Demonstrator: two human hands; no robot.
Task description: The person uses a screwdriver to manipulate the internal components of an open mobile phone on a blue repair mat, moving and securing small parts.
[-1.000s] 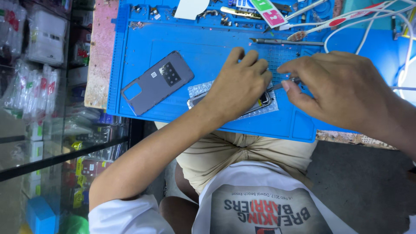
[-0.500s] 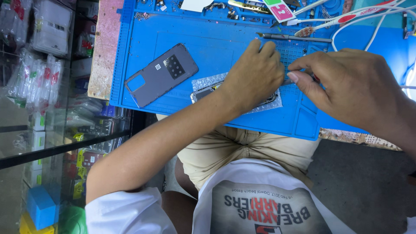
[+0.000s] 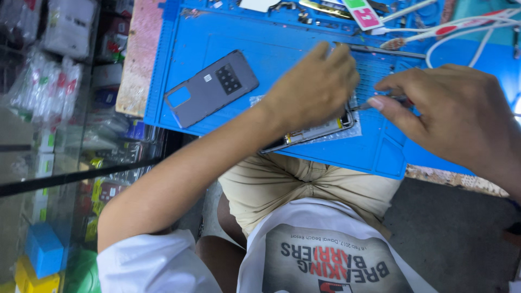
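An opened phone point(image 3: 312, 132) lies on the blue work mat point(image 3: 271, 49) near its front edge. My left hand point(image 3: 317, 87) rests on top of it and holds it down, hiding most of it. My right hand point(image 3: 453, 116) comes in from the right and pinches a thin metal tool point(image 3: 364, 106). The tool's tip reaches the phone's right end, beside my left fingers. The phone's grey back cover point(image 3: 211, 87) lies loose on the mat to the left, apart from both hands.
White cables point(image 3: 467, 24), a pink and green card point(image 3: 362, 12) and small metal tools point(image 3: 320, 6) lie along the mat's far edge. A glass display case with packaged goods point(image 3: 54, 81) stands at the left. My lap is below the mat's front edge.
Both hands stay on the phone. My right hand has shifted slightly with the tool. The view has moved a little, so the mat sits higher and to the right.
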